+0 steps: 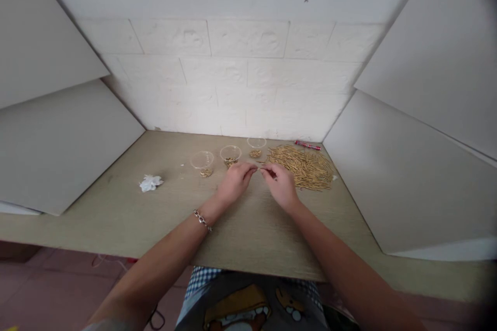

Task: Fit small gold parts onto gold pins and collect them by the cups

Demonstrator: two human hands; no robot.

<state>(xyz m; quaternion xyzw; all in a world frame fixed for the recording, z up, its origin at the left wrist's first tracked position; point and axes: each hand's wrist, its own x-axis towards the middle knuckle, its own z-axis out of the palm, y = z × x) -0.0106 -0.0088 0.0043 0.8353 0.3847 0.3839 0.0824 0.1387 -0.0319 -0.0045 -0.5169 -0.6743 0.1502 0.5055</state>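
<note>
Gold-coloured sticks (306,166): thin, straight, heaped criss-cross.

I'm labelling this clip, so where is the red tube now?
In the head view, the red tube lies toward the back right of the table, just behind the pile of thin gold pieces.

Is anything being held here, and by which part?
The left hand and right hand seem to pinch something tiny between them; what it is, and by which part, is too small to tell.
</note>
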